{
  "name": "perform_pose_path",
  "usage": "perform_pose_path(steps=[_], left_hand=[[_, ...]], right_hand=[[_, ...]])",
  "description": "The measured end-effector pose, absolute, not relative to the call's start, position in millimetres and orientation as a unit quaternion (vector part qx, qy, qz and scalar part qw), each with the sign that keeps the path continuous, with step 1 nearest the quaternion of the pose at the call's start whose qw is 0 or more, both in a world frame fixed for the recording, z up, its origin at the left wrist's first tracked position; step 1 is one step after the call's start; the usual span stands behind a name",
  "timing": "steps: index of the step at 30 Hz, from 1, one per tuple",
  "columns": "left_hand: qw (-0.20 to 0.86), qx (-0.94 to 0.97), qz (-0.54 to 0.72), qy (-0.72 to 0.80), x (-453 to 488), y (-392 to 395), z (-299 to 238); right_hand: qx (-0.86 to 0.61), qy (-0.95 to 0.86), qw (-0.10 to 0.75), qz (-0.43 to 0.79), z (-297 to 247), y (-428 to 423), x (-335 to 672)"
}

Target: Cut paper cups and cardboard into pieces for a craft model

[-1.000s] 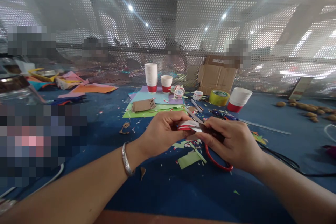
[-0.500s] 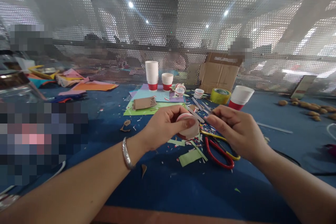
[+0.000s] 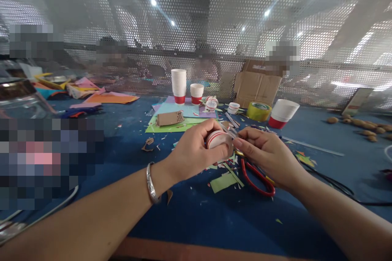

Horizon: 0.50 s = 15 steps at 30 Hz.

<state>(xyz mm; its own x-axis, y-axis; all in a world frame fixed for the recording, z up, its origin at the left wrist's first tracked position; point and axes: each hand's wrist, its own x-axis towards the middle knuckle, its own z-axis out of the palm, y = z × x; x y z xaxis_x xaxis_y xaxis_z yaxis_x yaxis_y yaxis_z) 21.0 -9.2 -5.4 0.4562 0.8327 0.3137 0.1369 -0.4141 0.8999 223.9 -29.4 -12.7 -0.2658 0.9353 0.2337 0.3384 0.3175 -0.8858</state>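
Red stripes ring the white paper cup base [image 3: 217, 138] held above the middle of the blue tabletop [image 3: 196, 216]. The left hand [image 3: 196, 147] clasps it, thumb across the near side and fingers curled behind, with a silver bangle [image 3: 151, 183] on that wrist. The right hand [image 3: 266, 153] is just beside the cup base's right edge, thumb and fingers bent toward one another; I cannot tell whether they pinch the edge, a thin strip or nothing.

Partly hidden beneath the right hand lie scissors with a red handle [image 3: 259, 180], and left of them a green paper scrap [image 3: 223, 182] among small clippings. Farther back, corrugated cardboard pieces [image 3: 170, 118] rest on green paper [image 3: 150, 127]. Behind them stand a tall stack of paper cups [image 3: 179, 83] and a shorter cup stack [image 3: 196, 93], both white above red. To their right are another small cup base [image 3: 233, 108], a roll of yellow tape [image 3: 259, 112] and a tilted cup stack [image 3: 283, 112]. An opened cardboard box [image 3: 257, 87] stands behind the tape, against a perforated metal screen [image 3: 177, 4].
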Motion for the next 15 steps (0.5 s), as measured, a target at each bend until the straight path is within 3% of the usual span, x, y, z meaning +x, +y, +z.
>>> perform_pose_path(steps=[15], left_hand=[[0.595,0.635,0.401,0.285,24.3,-1.4,-14.5]], right_hand=[[-0.424,-0.67,0.408,0.452,-14.4,-28.9,227.6]])
